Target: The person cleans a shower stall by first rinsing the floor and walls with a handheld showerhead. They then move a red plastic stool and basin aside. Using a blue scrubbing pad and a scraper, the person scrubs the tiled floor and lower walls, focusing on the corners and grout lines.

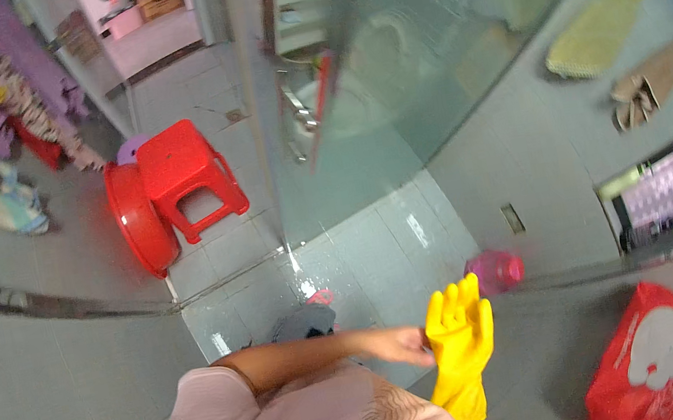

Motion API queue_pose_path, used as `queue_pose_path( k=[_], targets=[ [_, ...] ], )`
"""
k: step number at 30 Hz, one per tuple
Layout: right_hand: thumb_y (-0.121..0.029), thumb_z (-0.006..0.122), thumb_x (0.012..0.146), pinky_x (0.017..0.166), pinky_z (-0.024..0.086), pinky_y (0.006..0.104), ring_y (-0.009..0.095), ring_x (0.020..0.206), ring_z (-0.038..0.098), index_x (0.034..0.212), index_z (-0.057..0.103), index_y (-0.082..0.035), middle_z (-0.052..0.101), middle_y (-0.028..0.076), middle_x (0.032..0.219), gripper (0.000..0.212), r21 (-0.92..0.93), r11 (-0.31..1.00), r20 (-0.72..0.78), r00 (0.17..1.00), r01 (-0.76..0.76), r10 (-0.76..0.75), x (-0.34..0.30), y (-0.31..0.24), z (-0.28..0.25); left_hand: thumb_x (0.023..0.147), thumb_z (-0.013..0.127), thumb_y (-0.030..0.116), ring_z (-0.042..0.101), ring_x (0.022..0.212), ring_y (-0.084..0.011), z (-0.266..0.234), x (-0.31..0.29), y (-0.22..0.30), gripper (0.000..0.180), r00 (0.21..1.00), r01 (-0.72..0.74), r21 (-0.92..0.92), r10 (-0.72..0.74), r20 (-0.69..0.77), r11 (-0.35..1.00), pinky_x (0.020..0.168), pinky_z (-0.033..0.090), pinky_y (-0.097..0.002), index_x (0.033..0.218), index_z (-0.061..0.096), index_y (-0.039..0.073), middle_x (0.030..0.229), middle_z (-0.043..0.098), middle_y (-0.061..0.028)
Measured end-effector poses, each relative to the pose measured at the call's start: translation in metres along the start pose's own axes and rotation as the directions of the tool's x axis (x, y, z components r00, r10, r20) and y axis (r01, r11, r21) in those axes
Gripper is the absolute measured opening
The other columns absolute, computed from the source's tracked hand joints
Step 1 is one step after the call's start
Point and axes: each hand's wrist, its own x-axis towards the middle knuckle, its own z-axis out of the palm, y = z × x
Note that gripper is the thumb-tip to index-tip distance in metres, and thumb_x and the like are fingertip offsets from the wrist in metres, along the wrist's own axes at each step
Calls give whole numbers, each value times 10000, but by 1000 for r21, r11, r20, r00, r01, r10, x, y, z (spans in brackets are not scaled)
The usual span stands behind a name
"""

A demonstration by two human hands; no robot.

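A yellow rubber glove (460, 373) covers my right hand (458, 328) and reaches down the wrist. The gloved right hand is raised, palm showing, its fingers stretched upward and holding nothing. From the left my bare left hand (398, 347) comes across in front of my body. Its fingers are curled and closed at the side of the glove, near the base of the palm; the fingertips are partly hidden and slightly blurred.
A red stool (180, 152) and red basin (142, 222) stand left, beyond the glass partition (361, 147). A pink bottle (496, 272) is by the right wall. A red bag (651, 357) hangs lower right. Slippers (316, 299) lie near my feet on the wet tiled floor.
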Motion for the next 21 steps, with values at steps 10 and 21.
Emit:
queue_pose_path(
  k=[10, 21],
  targets=[
    [-296, 523, 869, 894, 433, 427, 310, 980, 560, 1213, 440, -8, 568, 173, 1078, 457, -428, 749, 31, 820, -506, 572, 92, 151, 79, 863, 563, 178, 468, 1074, -186, -13, -64, 16, 409, 860, -271, 208, 333, -385, 940, 908, 392, -320, 1206, 438, -6, 1175, 509, -77],
    [-249, 548, 874, 807, 453, 263, 152, 883, 582, 1104, 558, -28, 617, 94, 992, 319, -853, 497, 339, 894, 160, 293, 234, 312, 162, 737, 637, 229, 550, 963, -303, -80, -425, 4, 374, 109, 916, 104, 10, -994, 388, 833, 426, -416, 1060, 563, 54, 1027, 585, -145]
  ],
)
